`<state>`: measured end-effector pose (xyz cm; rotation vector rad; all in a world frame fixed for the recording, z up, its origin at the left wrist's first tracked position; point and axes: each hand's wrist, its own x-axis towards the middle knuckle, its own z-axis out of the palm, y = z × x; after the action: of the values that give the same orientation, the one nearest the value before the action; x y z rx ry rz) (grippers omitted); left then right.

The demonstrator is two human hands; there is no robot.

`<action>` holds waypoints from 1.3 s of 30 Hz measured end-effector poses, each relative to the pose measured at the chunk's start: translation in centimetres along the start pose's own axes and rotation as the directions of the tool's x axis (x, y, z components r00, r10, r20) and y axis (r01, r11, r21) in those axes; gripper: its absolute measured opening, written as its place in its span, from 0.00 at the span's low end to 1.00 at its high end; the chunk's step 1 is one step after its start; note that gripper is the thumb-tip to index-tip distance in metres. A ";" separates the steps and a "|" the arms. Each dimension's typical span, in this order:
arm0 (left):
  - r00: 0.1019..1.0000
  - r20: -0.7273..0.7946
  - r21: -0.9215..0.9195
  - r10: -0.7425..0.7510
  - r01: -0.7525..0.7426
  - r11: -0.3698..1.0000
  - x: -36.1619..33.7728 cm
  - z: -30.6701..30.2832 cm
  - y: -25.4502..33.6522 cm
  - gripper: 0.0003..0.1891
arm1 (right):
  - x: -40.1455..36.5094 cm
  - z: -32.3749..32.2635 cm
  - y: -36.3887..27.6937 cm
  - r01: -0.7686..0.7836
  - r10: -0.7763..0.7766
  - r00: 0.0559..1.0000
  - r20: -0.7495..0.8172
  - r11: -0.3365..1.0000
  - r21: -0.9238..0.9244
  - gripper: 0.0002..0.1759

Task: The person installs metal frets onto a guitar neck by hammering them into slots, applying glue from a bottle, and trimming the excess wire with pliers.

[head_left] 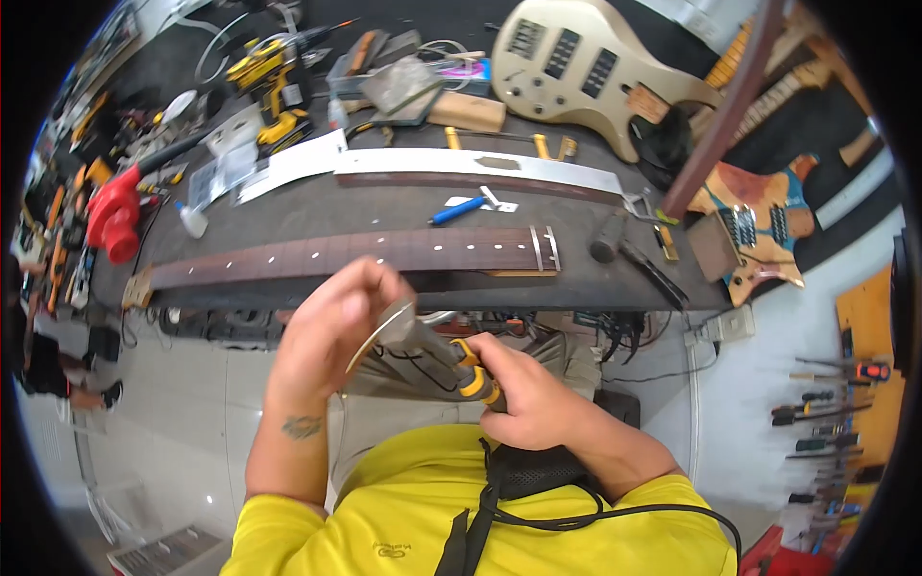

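Observation:
My right hand is wrapped round the yellow and black handle of a grey hand tool, in front of my body below the bench edge. Up and to the left, my left hand is closed at the tool's far end, by a thin curved strip. Motion blurs that end, so what the left fingers grip is unclear. Behind my hands a dark guitar neck with white dot inlays lies along the bench's front edge. Two light fret wires cross its right end.
On the bench are a long metal straightedge, a blue-handled tool, a hammer, a cream guitar body, a yellow drill and a red blower. A person's leg shows at the far left.

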<state>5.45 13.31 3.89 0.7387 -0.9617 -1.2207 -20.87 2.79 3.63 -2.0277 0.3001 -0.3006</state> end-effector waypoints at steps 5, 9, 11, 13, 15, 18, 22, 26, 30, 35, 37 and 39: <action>0.971 -0.018 -0.073 -0.237 0.235 0.969 -2.9 0.8 1.0 0.19 | -0.7 -1.0 0.3 0.050 -0.052 0.999 -0.009 0.988 -0.148 0.44; 0.988 0.099 -0.246 -0.121 0.143 0.959 -2.7 0.3 -0.9 0.19 | -1.0 -2.2 -0.3 0.125 -0.133 0.991 0.009 0.904 -0.409 0.47; 0.974 0.215 -0.393 -0.067 0.149 0.908 -2.7 -0.3 -1.9 0.17 | -1.8 -3.5 -0.7 0.100 -0.121 0.992 -0.020 0.889 -0.447 0.48; 0.961 0.273 -0.462 0.050 0.085 0.883 -1.9 0.1 -2.8 0.16 | -2.9 -5.7 -1.3 0.022 -0.060 0.996 -0.060 0.863 -0.504 0.47; 0.949 0.255 -0.522 0.185 -0.026 0.852 -1.5 0.7 -3.5 0.14 | -4.5 -8.6 -0.8 -0.090 -0.040 0.975 -0.220 0.831 -0.550 0.41; 0.997 0.055 -0.480 0.054 -0.021 0.877 -1.7 2.1 -3.6 0.13 | -5.6 -13.5 -0.8 -0.495 0.168 0.778 -0.606 0.757 -0.426 0.36; 0.990 0.093 -0.436 -0.106 0.136 0.889 -1.2 3.4 -4.2 0.09 | -4.9 -19.8 3.5 -0.780 0.088 0.566 -0.820 0.378 -0.498 0.36; 0.982 0.156 -0.445 -0.107 0.167 0.880 -0.4 4.7 -5.4 0.09 | -3.8 -22.5 6.9 -0.884 0.211 0.447 -0.869 0.249 -0.394 0.35; 0.967 0.212 -0.507 -0.142 0.233 0.830 -0.3 4.3 -6.6 0.09 | -3.4 -22.5 9.7 -0.858 0.110 0.502 -0.858 0.189 -0.478 0.32; 0.972 0.140 -0.484 -0.187 0.232 0.844 0.8 4.1 -7.2 0.10 | -1.8 -16.7 4.6 -0.540 -0.256 0.671 -0.696 0.474 -0.696 0.22; 0.965 0.143 -0.461 -0.218 0.260 0.848 1.9 4.2 -7.6 0.10 | -0.4 -11.8 -0.4 -0.097 -0.157 0.915 -0.372 0.808 -0.581 0.22; 0.965 0.146 -0.474 -0.219 0.262 0.840 3.0 4.5 -8.5 0.10 | 0.9 -8.6 -1.8 0.101 -0.177 0.974 -0.140 0.896 -0.432 0.37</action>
<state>-2.04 8.71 -1.05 0.4063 -0.5910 -1.6508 -22.81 -3.80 9.16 -2.4637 0.3529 -0.5457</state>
